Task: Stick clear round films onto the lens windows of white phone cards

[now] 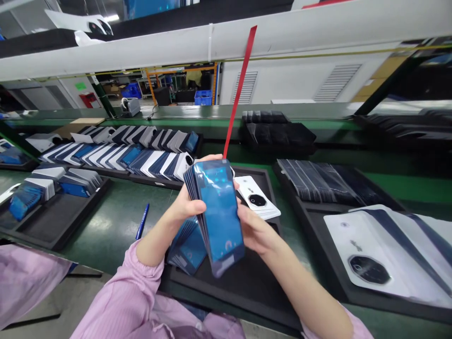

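Both my hands hold a fanned stack of phone back covers [221,212], blue film side facing me, above a black foam tray [247,278]. My left hand [189,202] grips the stack's left edge, its thumb across the front and its fingers behind. Along the right edge, my right hand [252,223] closes on the front cover; part of its fingers is hidden behind. Below the left hand, more blue-filmed covers [187,247] lie fanned in the tray. White covers with a dark round camera ring [257,200] lie beyond my right hand.
A blue pen [142,221] lies on the green table [120,207]. Trays of stacked covers [116,155] stand at the back left. Another tray [318,221] on the right holds white and dark covers. A red strip [241,89] hangs from the overhead beam. Someone's pink sleeve [28,278] shows at left.
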`<state>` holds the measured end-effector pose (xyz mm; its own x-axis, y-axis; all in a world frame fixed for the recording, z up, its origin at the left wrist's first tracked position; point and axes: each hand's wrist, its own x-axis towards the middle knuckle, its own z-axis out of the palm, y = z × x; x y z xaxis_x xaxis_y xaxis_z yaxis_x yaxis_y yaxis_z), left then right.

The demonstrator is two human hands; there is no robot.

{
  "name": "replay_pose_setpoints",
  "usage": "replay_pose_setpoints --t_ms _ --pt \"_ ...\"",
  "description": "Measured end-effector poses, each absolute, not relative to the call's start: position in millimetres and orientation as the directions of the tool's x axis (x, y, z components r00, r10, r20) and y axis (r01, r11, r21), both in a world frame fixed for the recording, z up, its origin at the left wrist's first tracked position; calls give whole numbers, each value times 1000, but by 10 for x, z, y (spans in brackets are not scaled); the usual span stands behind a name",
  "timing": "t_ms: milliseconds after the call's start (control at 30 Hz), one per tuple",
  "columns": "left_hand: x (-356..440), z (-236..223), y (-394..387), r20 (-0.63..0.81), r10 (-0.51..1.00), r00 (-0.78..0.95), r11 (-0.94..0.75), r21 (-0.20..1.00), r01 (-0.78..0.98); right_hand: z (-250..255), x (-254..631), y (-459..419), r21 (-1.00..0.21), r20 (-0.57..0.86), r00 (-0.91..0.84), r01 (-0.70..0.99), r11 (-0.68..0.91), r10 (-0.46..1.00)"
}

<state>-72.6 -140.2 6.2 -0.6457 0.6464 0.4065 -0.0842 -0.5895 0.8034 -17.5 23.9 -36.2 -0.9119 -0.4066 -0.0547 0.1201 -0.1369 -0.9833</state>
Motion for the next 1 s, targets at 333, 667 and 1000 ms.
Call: replay_pose_setpoints --t_ms 333,667,1000 --pt "-726 181 -1492 209 564 -799 -20 971 240 -276 -89 146 -990 23 -983 -48 135 -181" --pt "-820 186 -1551 148 691 -708 -109 989 100 -183 7 90 -990 5 -975 -36 137 -221" --pt "-771 212 -1558 127 664 -737 -78 992 101 -175 22 84 -996 -44 -968 24 83 -249"
